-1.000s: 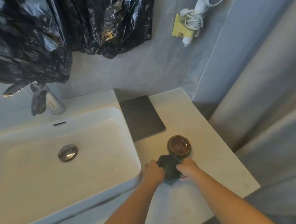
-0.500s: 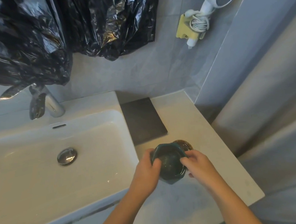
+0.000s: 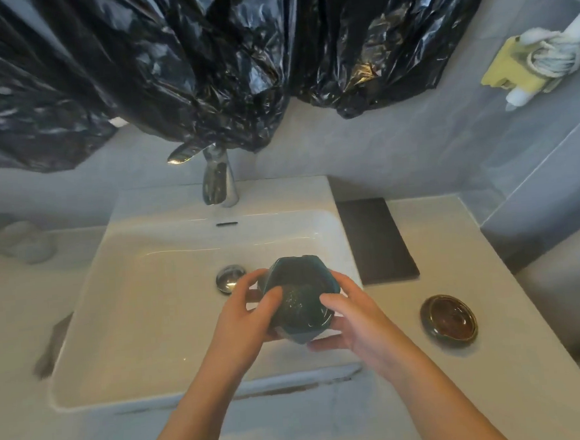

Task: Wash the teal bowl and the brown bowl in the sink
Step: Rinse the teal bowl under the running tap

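The teal bowl, dark and angular, hangs over the right part of the white sink. My left hand grips its left side with the thumb over the rim. On the other side my right hand holds the bowl, thumb on the rim and fingers under the base. The small brown bowl with a glossy inside stands alone on the counter to the right of the sink. The chrome tap stands behind the basin with no water running.
The metal drain plug lies just left of the teal bowl. A dark mat lies on the pale counter behind the brown bowl. Black plastic sheeting hangs over the tap. A hairdryer in a yellow holder hangs on the right wall.
Both hands have lifted the teal bowl off the counter beside the brown bowl and carried it left over the sink. The brown bowl stayed in place.
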`<state>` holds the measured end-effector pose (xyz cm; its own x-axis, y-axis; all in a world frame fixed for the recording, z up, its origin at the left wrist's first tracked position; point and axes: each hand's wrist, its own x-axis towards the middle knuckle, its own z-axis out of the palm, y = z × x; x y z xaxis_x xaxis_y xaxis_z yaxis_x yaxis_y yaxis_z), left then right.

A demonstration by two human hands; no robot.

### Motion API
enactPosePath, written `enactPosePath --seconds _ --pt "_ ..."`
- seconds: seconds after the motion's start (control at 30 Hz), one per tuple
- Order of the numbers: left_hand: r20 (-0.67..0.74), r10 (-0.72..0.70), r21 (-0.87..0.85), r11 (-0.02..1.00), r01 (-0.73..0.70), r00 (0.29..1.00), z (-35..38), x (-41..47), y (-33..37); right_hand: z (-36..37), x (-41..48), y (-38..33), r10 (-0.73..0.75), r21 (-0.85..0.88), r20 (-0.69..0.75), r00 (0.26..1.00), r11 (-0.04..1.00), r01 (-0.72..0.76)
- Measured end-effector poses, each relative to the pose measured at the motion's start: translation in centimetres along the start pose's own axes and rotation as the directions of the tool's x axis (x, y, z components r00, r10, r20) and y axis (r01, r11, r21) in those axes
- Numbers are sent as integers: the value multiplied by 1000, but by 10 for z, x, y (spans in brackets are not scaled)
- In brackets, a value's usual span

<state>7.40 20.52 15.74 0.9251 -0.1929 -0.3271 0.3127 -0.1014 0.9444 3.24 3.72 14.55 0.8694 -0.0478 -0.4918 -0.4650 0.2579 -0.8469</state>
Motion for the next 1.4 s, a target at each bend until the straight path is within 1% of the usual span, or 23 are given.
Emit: enactPosePath --seconds 0.1,0.23,0.33,0.4,0.43,0.5,0.6,0.67,0.77,0.93,1.03,1.17,1.3,1.37,1.4 --pt "-20 21 -4 1000 -21 1000 -42 13 0 42 22 1 7 -18 15 1000 1000 -7" --pt "8 -26 19 999 26 1000 -93 40 -6 85 51 4 1 -28 -22 1000 1000 -2" --pt "8 -47 113 993 45 999 -119 61 -8 103 68 8 -20 -42 -58 998 999 18" --pt "-5 -46 201 979 46 999 -130 75 -7 109 76 12 -23 -56 -109 994 998 16" --pt "-25 -25 240 970 30 999 -135 83 -5 109 80 14 -18 -62 -136 991 998 10" --pt "-86 46 260 965 -22 995 -142 102 5 110 88 16 -4 -61 -177 984 998 -6" --pt "-116 124 189 977 -101 985 -142 129 38 108 100 14 6 -38 -227 974 999 -15" --pt "-95 120 132 985 -107 988 -135 145 62 107 109 10 12 -25 -253 967 1000 -19" --pt "-65 129 94 988 -123 989 -123 165 88 106 124 -1 15 -29 -274 962 999 -24" --pt "-127 129 64 990 -122 983 -112 177 98 103 140 -16 -9 -25 -257 966 1000 3" --pt "-143 169 50 985 -163 975 -109 179 107 101 146 -21 -18 -35 -251 968 999 10" --pt "-156 224 72 974 -215 962 -99 182 124 99 149 -26 -23 -22 -232 973 1000 18" --pt "-151 280 141 955 -260 948 -98 177 121 96 153 -24 -15 -28 -224 974 1000 9" --pt "-142 346 233 922 -309 927 -103 166 101 94 155 -23 -24 -37 -217 976 999 16" --pt "-136 393 312 888 -337 909 -106 157 84 93 156 -22 -35 -42 -211 977 999 26"
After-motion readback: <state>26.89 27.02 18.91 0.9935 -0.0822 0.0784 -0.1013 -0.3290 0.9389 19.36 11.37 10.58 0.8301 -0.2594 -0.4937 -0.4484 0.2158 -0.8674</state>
